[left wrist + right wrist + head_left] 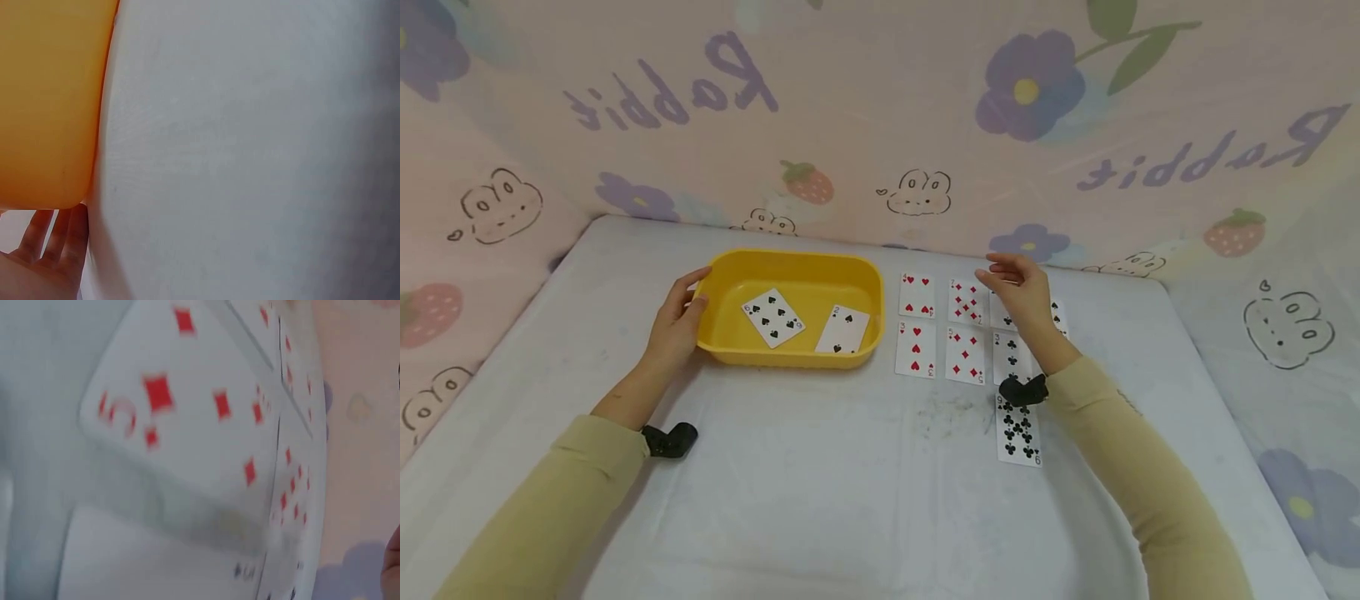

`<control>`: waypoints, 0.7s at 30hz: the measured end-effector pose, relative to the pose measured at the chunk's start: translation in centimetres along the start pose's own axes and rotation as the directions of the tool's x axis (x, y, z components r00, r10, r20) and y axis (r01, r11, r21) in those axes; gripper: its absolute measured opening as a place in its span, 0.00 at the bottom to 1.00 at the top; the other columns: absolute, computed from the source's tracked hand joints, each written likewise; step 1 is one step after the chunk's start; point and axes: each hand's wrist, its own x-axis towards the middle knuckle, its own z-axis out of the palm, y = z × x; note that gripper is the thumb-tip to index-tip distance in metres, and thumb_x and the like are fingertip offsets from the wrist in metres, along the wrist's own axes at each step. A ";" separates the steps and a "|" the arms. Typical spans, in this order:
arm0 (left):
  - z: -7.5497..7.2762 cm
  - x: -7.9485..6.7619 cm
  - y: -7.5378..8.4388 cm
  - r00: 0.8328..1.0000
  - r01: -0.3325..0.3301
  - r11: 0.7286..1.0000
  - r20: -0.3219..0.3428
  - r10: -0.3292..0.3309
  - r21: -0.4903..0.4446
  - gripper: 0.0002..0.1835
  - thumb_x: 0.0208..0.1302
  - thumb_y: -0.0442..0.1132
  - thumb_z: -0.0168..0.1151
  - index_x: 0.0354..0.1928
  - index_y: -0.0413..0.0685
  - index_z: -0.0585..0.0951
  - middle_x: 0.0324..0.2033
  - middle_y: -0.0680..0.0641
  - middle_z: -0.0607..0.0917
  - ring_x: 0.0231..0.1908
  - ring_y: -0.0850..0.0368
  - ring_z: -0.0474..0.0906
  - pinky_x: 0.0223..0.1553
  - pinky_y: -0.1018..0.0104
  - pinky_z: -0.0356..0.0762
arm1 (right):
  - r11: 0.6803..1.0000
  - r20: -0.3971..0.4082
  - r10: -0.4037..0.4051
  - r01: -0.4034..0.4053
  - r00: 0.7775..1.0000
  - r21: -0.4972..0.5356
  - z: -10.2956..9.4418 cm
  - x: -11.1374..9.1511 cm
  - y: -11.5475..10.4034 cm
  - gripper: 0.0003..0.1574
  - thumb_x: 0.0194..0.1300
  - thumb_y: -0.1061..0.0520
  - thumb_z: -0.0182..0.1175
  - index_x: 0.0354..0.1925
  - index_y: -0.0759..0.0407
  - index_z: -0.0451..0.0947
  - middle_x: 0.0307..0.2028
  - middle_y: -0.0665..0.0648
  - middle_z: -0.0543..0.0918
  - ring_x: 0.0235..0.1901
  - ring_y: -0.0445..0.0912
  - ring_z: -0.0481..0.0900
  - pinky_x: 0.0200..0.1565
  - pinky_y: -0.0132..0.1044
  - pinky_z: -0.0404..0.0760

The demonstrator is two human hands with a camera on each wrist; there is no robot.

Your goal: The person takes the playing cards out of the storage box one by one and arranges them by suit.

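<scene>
My left hand grips the left end of a yellow plastic tray; in the left wrist view its fingers reach up against the tray's end wall. Inside the tray lie a six of spades and a two of spades, face up. My right hand hovers over the upper right cards, fingers loosely bent, nothing visible in them. It partly hides a black-suited card and another beside it. Near it lie a seven of diamonds and a three of clubs.
Rows of face-up cards lie right of the tray: four of hearts, three of hearts, five of diamonds, and nine of clubs nearest me. A white cloth covers the table; a printed curtain stands behind it.
</scene>
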 end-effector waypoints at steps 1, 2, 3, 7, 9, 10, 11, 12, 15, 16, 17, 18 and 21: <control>0.0 0.0 0.0 1.000 -0.003 1.000 0.001 0.003 -0.001 0.25 0.76 0.44 0.35 0.73 0.57 0.57 0.59 0.32 0.66 0.46 0.48 0.67 0.38 0.78 0.69 | 1.000 0.007 -0.011 0.011 1.000 0.013 0.4 -0.1 -0.3 0.29 0.61 0.55 0.66 0.57 0.65 0.75 0.41 0.51 0.76 0.39 0.34 0.73 0.41 0.22 0.73; -0.1 0.0 0.1 1.000 -0.005 1.000 0.001 0.005 0.000 0.25 0.76 0.45 0.35 0.73 0.56 0.57 0.59 0.32 0.66 0.46 0.49 0.68 0.38 0.79 0.69 | 1.000 0.015 -0.018 0.017 1.000 0.025 0.8 -0.2 -0.6 0.28 0.61 0.55 0.66 0.57 0.65 0.75 0.41 0.51 0.77 0.39 0.34 0.73 0.41 0.22 0.73; -0.1 0.0 0.1 1.000 -0.006 1.000 0.000 0.006 0.003 0.25 0.76 0.45 0.35 0.73 0.56 0.57 0.59 0.32 0.66 0.45 0.49 0.67 0.38 0.79 0.69 | 0.999 0.018 -0.030 0.029 0.999 0.042 1.3 -0.3 -0.9 0.28 0.60 0.55 0.66 0.56 0.66 0.75 0.41 0.51 0.77 0.39 0.35 0.73 0.41 0.23 0.73; -0.2 0.1 0.2 1.000 -0.011 1.000 0.000 0.011 0.003 0.25 0.76 0.44 0.35 0.73 0.56 0.57 0.59 0.32 0.66 0.46 0.49 0.68 0.38 0.80 0.68 | 0.993 0.037 -0.062 0.058 0.997 0.100 3.1 -0.4 -2.0 0.26 0.60 0.56 0.66 0.54 0.67 0.76 0.38 0.48 0.76 0.38 0.37 0.75 0.41 0.24 0.74; -0.2 0.1 0.1 1.000 -0.011 1.000 0.005 0.011 -0.006 0.25 0.76 0.44 0.35 0.73 0.56 0.57 0.60 0.32 0.66 0.47 0.48 0.68 0.38 0.79 0.68 | 0.989 0.048 -0.079 0.073 0.996 0.126 4.1 -0.4 -2.6 0.26 0.60 0.57 0.66 0.53 0.68 0.76 0.37 0.48 0.76 0.38 0.38 0.75 0.41 0.24 0.74; -0.2 0.1 0.1 1.000 -0.011 1.000 0.008 0.011 -0.011 0.25 0.76 0.44 0.35 0.73 0.55 0.57 0.61 0.32 0.65 0.48 0.47 0.68 0.39 0.79 0.68 | 0.988 0.056 -0.082 0.074 0.995 0.134 4.6 -0.5 -2.9 0.25 0.60 0.57 0.66 0.53 0.68 0.77 0.37 0.48 0.76 0.38 0.38 0.75 0.41 0.24 0.74; -0.2 0.0 0.1 1.000 -0.010 1.000 0.012 0.010 -0.015 0.25 0.76 0.44 0.35 0.73 0.55 0.56 0.61 0.31 0.65 0.50 0.46 0.68 0.40 0.79 0.68 | 0.987 0.063 -0.085 0.075 0.994 0.140 5.1 -0.5 -3.2 0.25 0.60 0.57 0.66 0.53 0.68 0.76 0.37 0.48 0.76 0.39 0.38 0.74 0.41 0.24 0.74; -0.2 0.0 0.1 1.000 -0.009 1.000 0.015 0.009 -0.018 0.25 0.76 0.44 0.35 0.73 0.55 0.56 0.62 0.31 0.65 0.51 0.44 0.68 0.41 0.78 0.67 | 0.987 0.068 -0.090 0.080 0.994 0.143 5.6 -0.5 -3.5 0.25 0.60 0.57 0.66 0.53 0.67 0.77 0.37 0.49 0.76 0.39 0.39 0.74 0.41 0.24 0.74; -0.2 -0.1 0.2 1.000 -0.002 1.000 0.010 0.002 -0.015 0.25 0.76 0.44 0.35 0.73 0.56 0.56 0.63 0.31 0.64 0.53 0.42 0.68 0.42 0.77 0.66 | 0.983 0.085 -0.109 0.095 0.990 0.159 7.2 -0.7 -4.4 0.24 0.60 0.57 0.66 0.52 0.66 0.77 0.39 0.53 0.77 0.39 0.40 0.74 0.43 0.24 0.74; -0.2 -0.1 0.2 1.000 -0.001 1.000 0.007 0.001 -0.012 0.25 0.76 0.44 0.35 0.73 0.56 0.56 0.63 0.31 0.64 0.54 0.41 0.68 0.43 0.77 0.66 | 0.982 0.089 -0.114 0.099 0.989 0.163 7.8 -0.7 -4.6 0.23 0.60 0.57 0.66 0.52 0.66 0.78 0.39 0.55 0.78 0.39 0.41 0.74 0.43 0.24 0.74; -0.2 -0.1 0.2 1.000 -0.002 1.000 0.005 0.002 -0.012 0.25 0.76 0.44 0.35 0.73 0.56 0.56 0.63 0.31 0.65 0.54 0.41 0.68 0.43 0.76 0.66 | 0.980 0.094 -0.120 0.103 0.988 0.168 8.3 -0.7 -4.9 0.23 0.60 0.57 0.66 0.52 0.66 0.78 0.40 0.57 0.78 0.39 0.42 0.74 0.44 0.25 0.75; -0.1 -0.1 0.2 1.000 -0.003 1.000 0.003 0.003 -0.010 0.25 0.76 0.44 0.35 0.73 0.56 0.57 0.62 0.31 0.65 0.53 0.41 0.68 0.43 0.76 0.66 | 0.980 0.099 -0.124 0.106 0.987 0.171 8.8 -0.8 -5.1 0.23 0.60 0.56 0.66 0.51 0.66 0.78 0.41 0.59 0.78 0.39 0.42 0.74 0.45 0.26 0.75; 0.0 0.0 0.1 1.000 -0.010 1.000 0.003 0.010 -0.012 0.25 0.76 0.44 0.35 0.73 0.56 0.57 0.62 0.31 0.65 0.53 0.42 0.68 0.43 0.76 0.66 | 0.981 0.127 -0.121 0.099 0.984 0.169 10.4 -1.1 -5.7 0.23 0.60 0.55 0.66 0.52 0.64 0.78 0.42 0.60 0.79 0.40 0.43 0.74 0.47 0.28 0.75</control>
